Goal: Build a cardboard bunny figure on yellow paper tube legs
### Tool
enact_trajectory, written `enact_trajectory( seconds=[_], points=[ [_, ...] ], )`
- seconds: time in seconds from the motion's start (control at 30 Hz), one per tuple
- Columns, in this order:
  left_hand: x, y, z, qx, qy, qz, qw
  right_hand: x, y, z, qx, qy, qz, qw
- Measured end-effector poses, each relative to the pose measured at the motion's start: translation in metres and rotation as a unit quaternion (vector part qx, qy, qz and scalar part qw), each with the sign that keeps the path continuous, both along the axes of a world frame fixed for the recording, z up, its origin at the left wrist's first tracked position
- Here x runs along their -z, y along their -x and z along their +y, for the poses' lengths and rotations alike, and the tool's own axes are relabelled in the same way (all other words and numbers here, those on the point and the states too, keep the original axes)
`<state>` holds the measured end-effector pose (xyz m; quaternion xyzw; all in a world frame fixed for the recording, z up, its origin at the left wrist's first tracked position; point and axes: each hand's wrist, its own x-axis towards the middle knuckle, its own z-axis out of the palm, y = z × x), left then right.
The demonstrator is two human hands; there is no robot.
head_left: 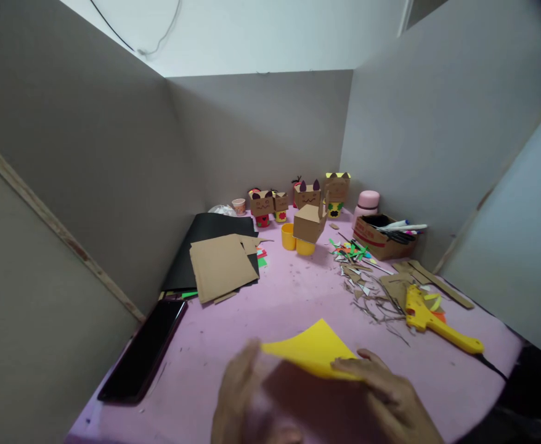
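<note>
My left hand [236, 401] and my right hand [386, 391] are at the near edge of the pink table [289, 296], both blurred. Between them they hold a sheet of yellow paper [314, 351] with one corner pointing away from me. A dark reddish sheet [317, 401] lies under the yellow one, between my hands. My left fingers grip the paper's left edge and my right fingers press on its right edge.
A yellow glue gun [430, 320] lies at the right among paper scraps [367, 283]. Cardboard sheets [219, 265] on black card sit at the left, a dark phone [145, 351] nearer. Cardboard box figures [307, 213], yellow cups and a pen box [381, 237] stand at the back. Grey partitions enclose the table.
</note>
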<state>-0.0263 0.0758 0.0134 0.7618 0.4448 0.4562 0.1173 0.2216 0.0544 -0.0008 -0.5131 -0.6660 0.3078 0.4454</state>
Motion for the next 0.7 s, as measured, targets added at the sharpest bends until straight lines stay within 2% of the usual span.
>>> enact_trajectory(
  seconds=[0.03, 0.1, 0.17, 0.23, 0.3, 0.37, 0.4, 0.57, 0.7],
  points=[
    [-0.003, 0.002, 0.007, -0.016, 0.035, -0.043, 0.998, -0.009, -0.002, 0.001, 0.02, 0.053, 0.101, 0.993],
    [-0.01, 0.003, 0.024, 0.017, 0.157, -0.166, 0.973, -0.026, -0.002, 0.002, 0.03, 0.162, 0.29, 0.943],
    [-0.02, -0.005, 0.035, 0.104, 0.29, -0.281, 0.909, -0.036, 0.004, 0.003, 0.01, 0.239, 0.431, 0.87],
    [-0.032, -0.018, 0.036, 0.148, 0.378, -0.362, 0.839, -0.039, 0.011, 0.005, -0.017, 0.273, 0.516, 0.812],
    [-0.041, -0.031, 0.031, 0.156, 0.459, -0.428, 0.763, -0.036, 0.016, 0.006, -0.034, 0.281, 0.559, 0.779],
    [-0.045, -0.039, 0.025, 0.154, 0.502, -0.466, 0.712, -0.033, 0.017, 0.006, -0.036, 0.285, 0.576, 0.766],
    [-0.045, -0.041, 0.023, 0.153, 0.507, -0.471, 0.706, -0.032, 0.017, 0.006, -0.032, 0.289, 0.579, 0.762],
    [-0.045, -0.04, 0.021, 0.155, 0.485, -0.407, 0.758, -0.029, 0.009, 0.006, -0.002, 0.309, 0.564, 0.766],
    [-0.045, -0.037, 0.023, 0.174, 0.493, -0.426, 0.738, -0.024, 0.006, 0.008, 0.012, 0.304, 0.572, 0.762]
  ],
)
